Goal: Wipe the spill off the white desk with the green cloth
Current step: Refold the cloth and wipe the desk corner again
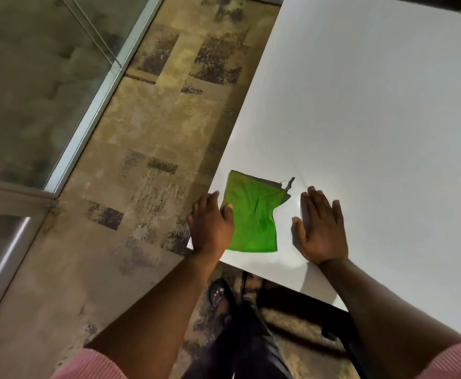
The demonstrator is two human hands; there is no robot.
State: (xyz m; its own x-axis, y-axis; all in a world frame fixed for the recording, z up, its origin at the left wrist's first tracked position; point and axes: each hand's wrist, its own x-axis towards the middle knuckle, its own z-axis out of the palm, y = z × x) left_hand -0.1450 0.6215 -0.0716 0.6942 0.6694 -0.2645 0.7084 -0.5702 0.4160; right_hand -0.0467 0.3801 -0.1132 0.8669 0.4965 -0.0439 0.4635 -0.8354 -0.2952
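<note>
A green cloth (254, 214) with a grey underside and a small grey tag lies flat near the front left corner of the white desk (374, 119). My left hand (211, 222) rests at the desk's left edge, with its thumb and fingers on the cloth's left border; whether it pinches the cloth I cannot tell. My right hand (319, 225) lies flat and open on the bare desk just right of the cloth, not touching it. No spill is clearly visible on the desk surface.
The desk's left edge runs diagonally beside a patterned beige and dark carpet (155, 132). A glass partition with a metal frame (92, 105) stands at the left. Below the desk's front edge are my legs and a sandalled foot (218, 294).
</note>
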